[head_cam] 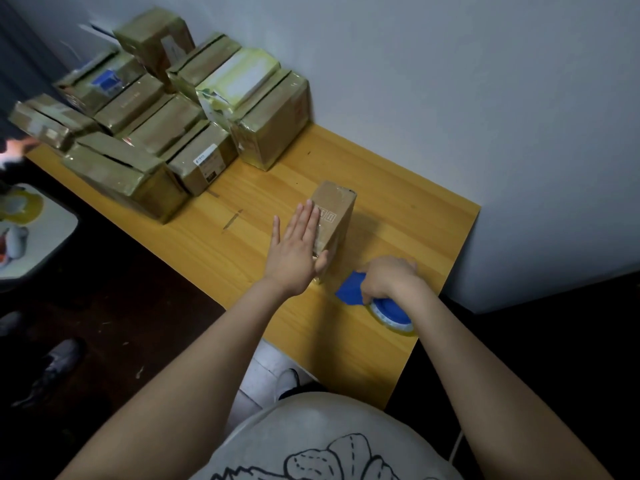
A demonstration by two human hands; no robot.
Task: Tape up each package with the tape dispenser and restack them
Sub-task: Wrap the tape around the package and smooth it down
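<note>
A small brown cardboard package (337,216) lies on the wooden table (242,237), with clear tape over its near side. My left hand (298,247) lies flat with straight fingers pressed on the package's left face. My right hand (388,277) grips the blue tape dispenser (377,303), which rests on the table just right of the package's near end. A roll of clear tape sits in the dispenser's near end.
A stack of several taped brown packages (156,126) fills the table's far left against the white wall (485,98). A small white side table (38,237) with tape rolls stands at left. Shoes lie on the dark floor (121,306).
</note>
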